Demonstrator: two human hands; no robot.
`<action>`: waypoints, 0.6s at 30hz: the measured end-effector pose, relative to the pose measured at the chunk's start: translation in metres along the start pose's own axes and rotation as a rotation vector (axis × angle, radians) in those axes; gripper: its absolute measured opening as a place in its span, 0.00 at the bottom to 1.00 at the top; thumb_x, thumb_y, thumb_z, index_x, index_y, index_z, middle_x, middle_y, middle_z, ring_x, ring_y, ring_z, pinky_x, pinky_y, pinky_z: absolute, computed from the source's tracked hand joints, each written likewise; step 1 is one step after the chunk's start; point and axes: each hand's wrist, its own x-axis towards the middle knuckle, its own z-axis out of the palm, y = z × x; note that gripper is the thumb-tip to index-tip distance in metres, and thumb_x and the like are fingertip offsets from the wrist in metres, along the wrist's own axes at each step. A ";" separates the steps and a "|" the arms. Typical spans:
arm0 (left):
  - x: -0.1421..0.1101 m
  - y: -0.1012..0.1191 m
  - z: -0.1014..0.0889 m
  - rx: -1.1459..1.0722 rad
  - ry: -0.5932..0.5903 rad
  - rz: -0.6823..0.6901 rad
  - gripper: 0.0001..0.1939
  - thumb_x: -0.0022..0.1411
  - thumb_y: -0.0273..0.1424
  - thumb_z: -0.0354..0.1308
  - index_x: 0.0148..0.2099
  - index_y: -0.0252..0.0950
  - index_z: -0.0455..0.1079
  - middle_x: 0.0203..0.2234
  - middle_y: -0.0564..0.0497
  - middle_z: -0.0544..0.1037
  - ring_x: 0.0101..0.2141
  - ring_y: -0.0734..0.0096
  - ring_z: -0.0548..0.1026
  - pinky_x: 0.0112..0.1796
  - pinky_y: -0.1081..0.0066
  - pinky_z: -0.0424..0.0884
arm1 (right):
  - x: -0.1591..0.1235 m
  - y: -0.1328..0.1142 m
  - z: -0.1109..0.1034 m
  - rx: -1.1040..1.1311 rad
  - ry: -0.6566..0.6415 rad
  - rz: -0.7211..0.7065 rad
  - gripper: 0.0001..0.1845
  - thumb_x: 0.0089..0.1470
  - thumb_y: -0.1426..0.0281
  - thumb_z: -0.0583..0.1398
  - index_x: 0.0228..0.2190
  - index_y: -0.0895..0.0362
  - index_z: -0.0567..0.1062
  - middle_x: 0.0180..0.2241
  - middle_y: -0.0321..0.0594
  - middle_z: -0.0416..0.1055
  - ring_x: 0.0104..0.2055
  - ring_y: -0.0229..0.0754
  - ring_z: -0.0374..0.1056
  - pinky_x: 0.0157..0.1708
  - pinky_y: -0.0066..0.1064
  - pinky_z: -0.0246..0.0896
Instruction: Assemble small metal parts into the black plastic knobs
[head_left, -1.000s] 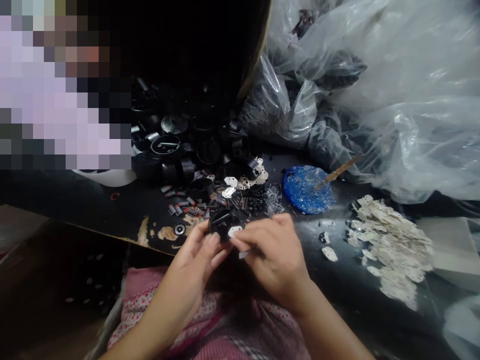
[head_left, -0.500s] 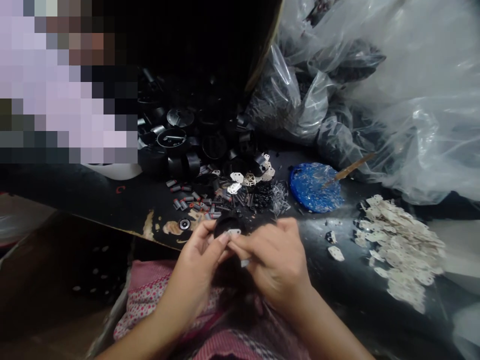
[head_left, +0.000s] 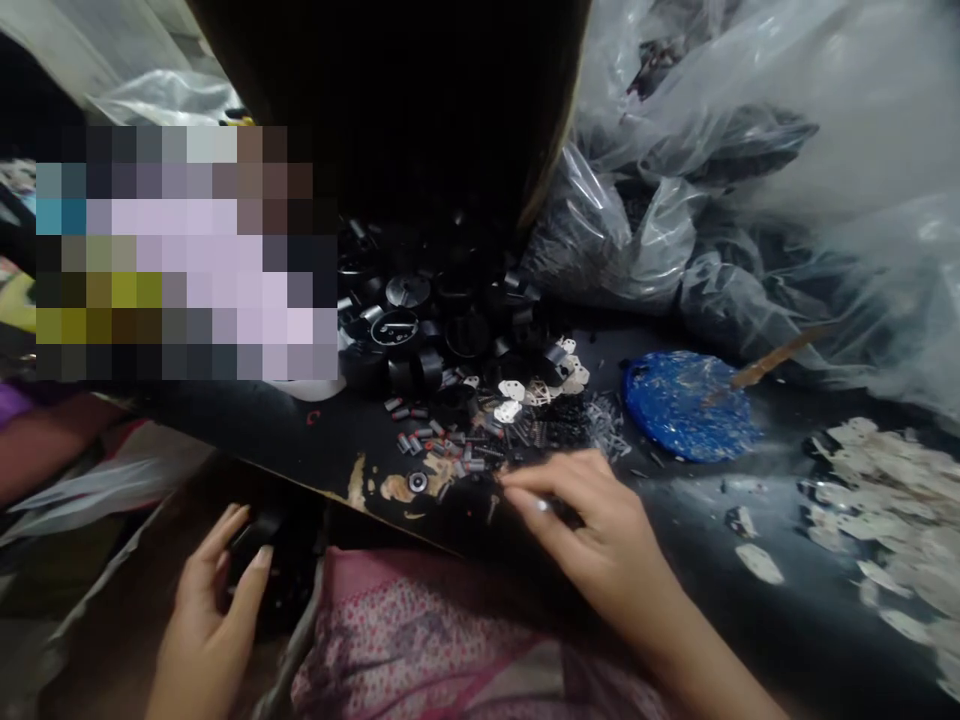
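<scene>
My left hand [head_left: 214, 590] is over the dark opening below the table's left edge, with thumb and fingers apart. A dark, rounded black part [head_left: 262, 522] shows just beyond its fingertips; whether they still touch is unclear. Above the table's front edge, my right hand [head_left: 585, 525] has its thumb and index finger brought together beside the small loose parts. A small pale spot shows near its thumb, too small to name. Close to these fingers lie small grey cylinders [head_left: 409, 442] with red ends, thin springs [head_left: 491, 450] and white flat plates [head_left: 511, 390].
Black round housings [head_left: 395, 328] are heaped at the back. A blue lid [head_left: 690, 405] with a stick [head_left: 776, 358] stands right of the small parts. Many pale plates [head_left: 877, 510] are piled at the right. Clear plastic bags [head_left: 660, 230] fill the back right. Another person is at left, blurred out.
My hands have parted. The left has gone left and down off the table with the black part; the right has moved toward the small parts. The view has shifted left.
</scene>
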 end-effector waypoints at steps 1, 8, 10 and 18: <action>0.002 0.007 0.001 0.093 0.058 0.076 0.28 0.60 0.37 0.57 0.61 0.47 0.57 0.64 0.50 0.54 0.64 0.51 0.49 0.63 0.54 0.41 | 0.001 0.004 0.002 -0.027 -0.002 -0.004 0.08 0.54 0.77 0.60 0.35 0.53 0.75 0.27 0.32 0.73 0.29 0.37 0.66 0.34 0.34 0.54; 0.032 0.092 0.092 0.201 -0.250 0.696 0.20 0.61 0.29 0.56 0.56 0.44 0.68 0.54 0.47 0.71 0.55 0.56 0.65 0.58 0.59 0.53 | -0.001 0.016 0.006 -0.113 0.125 -0.081 0.05 0.57 0.73 0.58 0.34 0.53 0.75 0.26 0.34 0.74 0.27 0.38 0.66 0.32 0.34 0.58; 0.047 0.101 0.110 0.212 -0.289 0.725 0.15 0.60 0.29 0.57 0.50 0.43 0.72 0.52 0.45 0.72 0.53 0.54 0.65 0.57 0.55 0.54 | -0.002 0.018 0.006 -0.117 0.144 -0.056 0.05 0.57 0.73 0.58 0.34 0.53 0.75 0.25 0.33 0.74 0.27 0.38 0.66 0.32 0.33 0.59; 0.025 0.098 0.105 0.151 -0.191 0.776 0.09 0.61 0.29 0.56 0.45 0.42 0.71 0.49 0.43 0.73 0.50 0.57 0.71 0.52 0.58 0.66 | -0.006 0.021 0.011 -0.101 0.193 0.108 0.07 0.54 0.62 0.60 0.33 0.48 0.78 0.28 0.36 0.77 0.29 0.42 0.72 0.29 0.32 0.66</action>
